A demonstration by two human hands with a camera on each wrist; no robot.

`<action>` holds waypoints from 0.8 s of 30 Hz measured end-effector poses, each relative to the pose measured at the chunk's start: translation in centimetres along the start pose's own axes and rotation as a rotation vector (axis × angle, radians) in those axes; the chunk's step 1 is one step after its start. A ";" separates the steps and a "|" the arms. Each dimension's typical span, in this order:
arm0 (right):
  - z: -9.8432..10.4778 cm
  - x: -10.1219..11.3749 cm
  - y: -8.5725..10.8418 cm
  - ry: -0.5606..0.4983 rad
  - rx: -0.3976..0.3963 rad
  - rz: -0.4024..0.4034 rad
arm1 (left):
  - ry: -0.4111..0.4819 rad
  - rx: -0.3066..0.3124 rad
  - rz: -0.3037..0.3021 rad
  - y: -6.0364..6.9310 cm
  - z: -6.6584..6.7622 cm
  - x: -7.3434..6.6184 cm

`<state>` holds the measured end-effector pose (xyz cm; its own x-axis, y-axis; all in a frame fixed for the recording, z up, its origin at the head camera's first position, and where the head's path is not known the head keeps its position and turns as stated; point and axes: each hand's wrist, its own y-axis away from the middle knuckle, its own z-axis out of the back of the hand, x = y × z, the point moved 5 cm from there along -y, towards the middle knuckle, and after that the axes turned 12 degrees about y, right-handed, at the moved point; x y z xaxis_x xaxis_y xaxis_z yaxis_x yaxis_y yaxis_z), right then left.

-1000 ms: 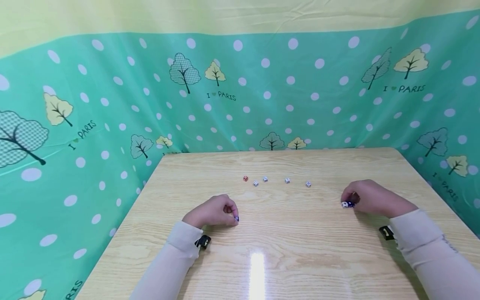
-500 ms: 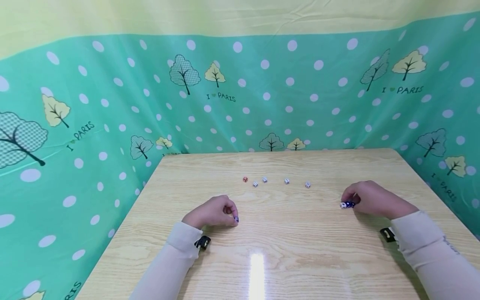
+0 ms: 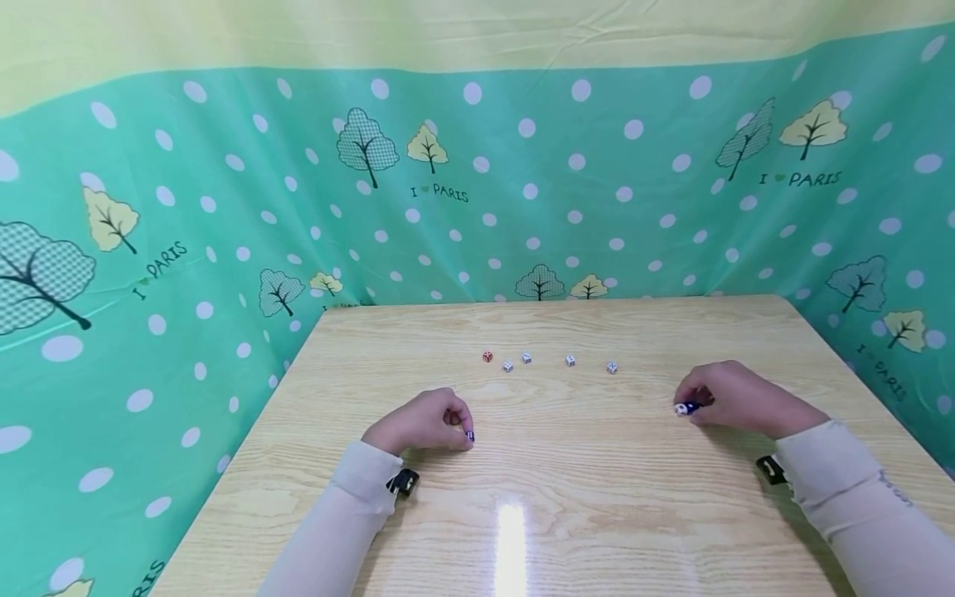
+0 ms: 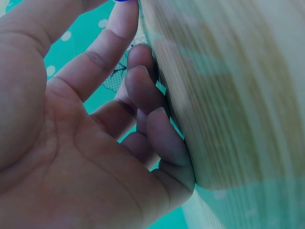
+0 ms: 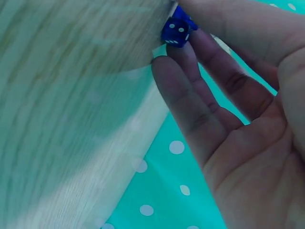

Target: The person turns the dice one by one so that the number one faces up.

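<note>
My left hand [image 3: 425, 419] rests low over the table's left-middle part, thumb and index finger pinching a small blue die [image 3: 471, 436]. In the left wrist view, only a blue sliver of that die [image 4: 125, 0] shows at the top edge, and the other fingers curl against the wood. Over on the right, my right hand [image 3: 734, 398] pinches a short row of dice at the tabletop. A white die [image 3: 681, 410] forms the row's left end, with blue dice [image 3: 694, 407] beside it. The right wrist view shows a blue die [image 5: 175, 32] with white pips; fingers partly hide the others.
Toward the back of the wooden table [image 3: 567, 464] lie a red die [image 3: 488, 356] and several white dice [image 3: 570, 361], spread in a loose line. A green dotted curtain [image 3: 448, 207] hangs behind and along both sides.
My right hand has shifted slightly left, and the row of white and blue dice has moved left with it. The left hand stays in place with its blue die.
</note>
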<state>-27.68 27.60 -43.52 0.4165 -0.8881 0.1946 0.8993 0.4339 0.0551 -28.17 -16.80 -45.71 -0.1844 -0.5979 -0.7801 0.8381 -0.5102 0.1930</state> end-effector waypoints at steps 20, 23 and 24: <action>-0.3 0.4 -0.1 0.059 -0.017 0.015 | 0.001 0.003 -0.004 0.1 0.0 -0.1; -0.3 0.3 0.0 0.053 0.004 0.008 | 0.000 0.003 -0.005 0.1 0.0 -0.1; -0.3 0.3 0.0 0.053 0.016 0.002 | 0.000 0.004 -0.005 0.1 0.0 -0.1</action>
<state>-27.53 27.28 -43.72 0.4254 -0.8937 0.1428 0.8963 0.4379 0.0704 -28.08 -16.78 -45.67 -0.1883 -0.5956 -0.7809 0.8351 -0.5156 0.1919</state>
